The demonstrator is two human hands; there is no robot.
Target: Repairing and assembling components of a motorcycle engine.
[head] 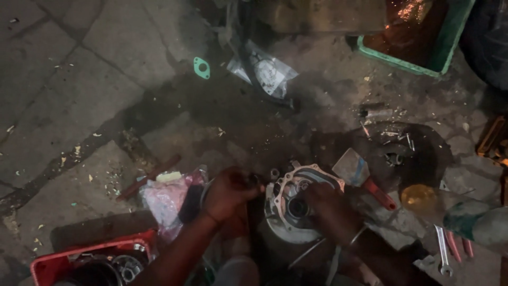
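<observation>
Head view, sole camera, looking down on a dim, oil-stained paved floor [63,69]. Both hands work at a round metal engine casing [290,209] lying on the floor directly in front of the person, with a pale gasket [312,172] seated around its upper rim.

Left hand [228,193]: fingers curled closed around a small dark part at the casing's left edge; what the part is cannot be made out. Right hand [330,206]: laid over the casing's right side, fingers bent against it; whether it grips anything cannot be told.

Judgement on the step in hand: the casing would best be kept steady under the right hand while the left works squarely at the rim, taking care not to shift the gasket or let floor grit enter the central bore.

Surroundings: a red-handled scraper [370,182] just right of the casing, spanners [443,251] further right, a red tray [84,259] lower left, a green crate [423,50] upper right, a small green gasket [201,68] well apart.

Obscured: both forearms leave the frame at the bottom; the casing's lower rim is in shadow; the tray's contents are blurred.
</observation>
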